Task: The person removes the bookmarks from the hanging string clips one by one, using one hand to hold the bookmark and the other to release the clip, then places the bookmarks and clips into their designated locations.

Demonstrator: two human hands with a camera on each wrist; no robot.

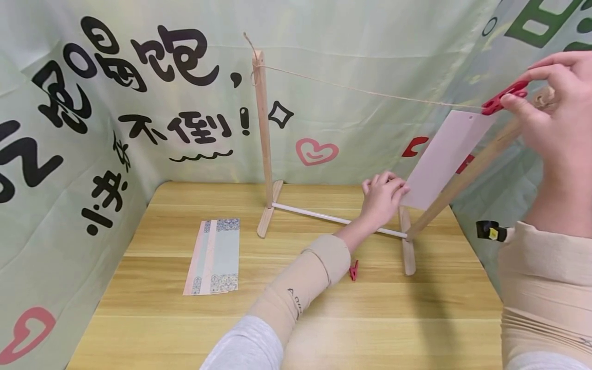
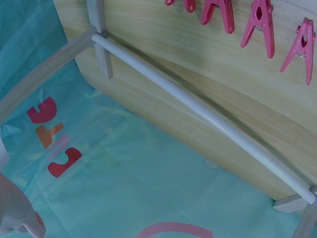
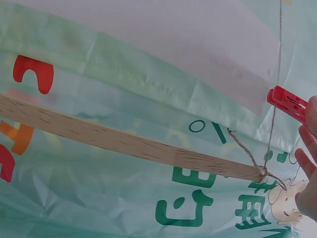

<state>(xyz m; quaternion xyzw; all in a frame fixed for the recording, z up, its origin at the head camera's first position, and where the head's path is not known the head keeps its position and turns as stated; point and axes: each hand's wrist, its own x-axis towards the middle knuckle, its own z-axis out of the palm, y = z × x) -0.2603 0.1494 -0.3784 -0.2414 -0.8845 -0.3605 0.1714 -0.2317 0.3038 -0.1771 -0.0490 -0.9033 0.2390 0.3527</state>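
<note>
A pale pinkish-white card hangs slanted below a thin twine, near the right post. My right hand pinches a red clothespin between thumb and fingers. In the right wrist view, the tip of the clothespin is at the twine, beside the top corner of the card. Lower down, my left hand pinches the card's bottom left edge with its fingertips. Only part of the left hand shows in the left wrist view.
The twine joins a wooden left post and right post, linked below by a white rod. Patterned paper strips lie on the wooden table. Several pink clothespins lie there too. A printed cloth hangs behind.
</note>
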